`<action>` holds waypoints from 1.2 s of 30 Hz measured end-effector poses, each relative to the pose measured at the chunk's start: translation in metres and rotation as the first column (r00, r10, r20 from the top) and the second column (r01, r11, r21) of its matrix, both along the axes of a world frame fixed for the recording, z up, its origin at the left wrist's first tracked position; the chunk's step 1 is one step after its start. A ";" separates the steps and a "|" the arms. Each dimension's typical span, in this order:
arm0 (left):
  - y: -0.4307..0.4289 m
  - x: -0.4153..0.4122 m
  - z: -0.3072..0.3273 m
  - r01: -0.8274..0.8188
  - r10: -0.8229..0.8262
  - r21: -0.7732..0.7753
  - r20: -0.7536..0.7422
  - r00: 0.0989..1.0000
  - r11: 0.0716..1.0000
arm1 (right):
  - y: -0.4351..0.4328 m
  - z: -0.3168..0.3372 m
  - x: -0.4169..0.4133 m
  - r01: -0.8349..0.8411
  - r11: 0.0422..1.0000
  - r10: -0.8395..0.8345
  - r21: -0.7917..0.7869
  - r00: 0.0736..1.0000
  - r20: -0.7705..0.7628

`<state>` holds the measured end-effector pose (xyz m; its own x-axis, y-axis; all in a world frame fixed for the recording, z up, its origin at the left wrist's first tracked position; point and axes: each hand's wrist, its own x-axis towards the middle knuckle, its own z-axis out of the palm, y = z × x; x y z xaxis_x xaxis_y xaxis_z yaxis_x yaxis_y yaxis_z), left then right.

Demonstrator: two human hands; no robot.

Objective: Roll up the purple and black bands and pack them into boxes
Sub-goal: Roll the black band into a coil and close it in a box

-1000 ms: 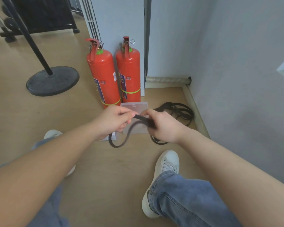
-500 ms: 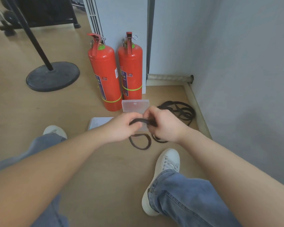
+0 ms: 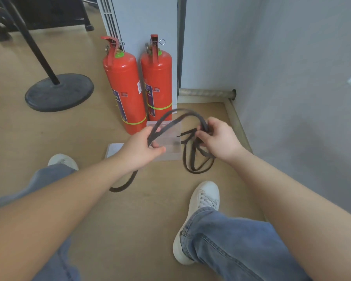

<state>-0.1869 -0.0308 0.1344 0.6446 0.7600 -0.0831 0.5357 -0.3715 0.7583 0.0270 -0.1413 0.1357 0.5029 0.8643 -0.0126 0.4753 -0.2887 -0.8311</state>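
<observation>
Black band (image 3: 202, 120) is held up between both hands, above and in front of a clear plastic box (image 3: 171, 148) that lies on the floor, and it is arched in a doubled loop from one hand to the other. Far to the left of the box, a round black stand base (image 3: 59, 92) with a slanted pole is seen on the floor. Nearer, left of the box, a white shoe (image 3: 63, 161) is shown under a denim leg. Just left of the box, a flat white sheet or lid (image 3: 114, 149) lies partly covered by the left hand (image 3: 142, 148). That hand is closed around the band, with the strands pinched between thumb and fingers. A tail of the band is hung below its wrist and curved toward the floor. Behind the box, two red fire extinguishers (image 3: 124, 88) stand upright side by side against a white panel. To the right of the box, the right hand (image 3: 218, 136) is curled around the other end of the band, which is gripped between thumb and fingers. Below that hand, just right of the box, further dark loops (image 3: 192, 159) are spread on the floor. Whether they belong to the held band cannot be told. Nearer than the box and to its right, a second white shoe (image 3: 204, 199) is planted on the floor. Furthest right, a grey wall (image 3: 292, 98) is seen.
</observation>
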 end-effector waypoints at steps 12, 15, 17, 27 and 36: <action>-0.020 0.025 0.006 0.003 0.058 -0.242 0.244 0.968 0.970 | 0.005 0.027 -0.036 -0.127 0.957 0.231 0.259 0.876 -0.424; -0.020 0.024 0.016 -0.005 0.134 -0.349 0.346 0.929 0.937 | -0.004 0.007 -0.026 -0.274 0.954 0.298 0.119 0.889 -0.348; -0.021 0.024 0.021 0.031 0.156 -0.414 0.409 0.899 0.910 | -0.005 -0.009 -0.026 -0.211 0.973 0.229 0.094 0.937 -0.266; -0.012 0.035 0.021 0.073 0.179 -0.503 0.434 0.883 0.861 | 0.018 -0.045 -0.051 0.051 0.965 -0.058 0.257 0.998 0.018; 0.011 0.069 0.004 0.039 0.299 -0.616 0.435 0.849 0.786 | 0.058 -0.058 -0.032 0.389 0.820 -0.495 0.420 0.850 0.180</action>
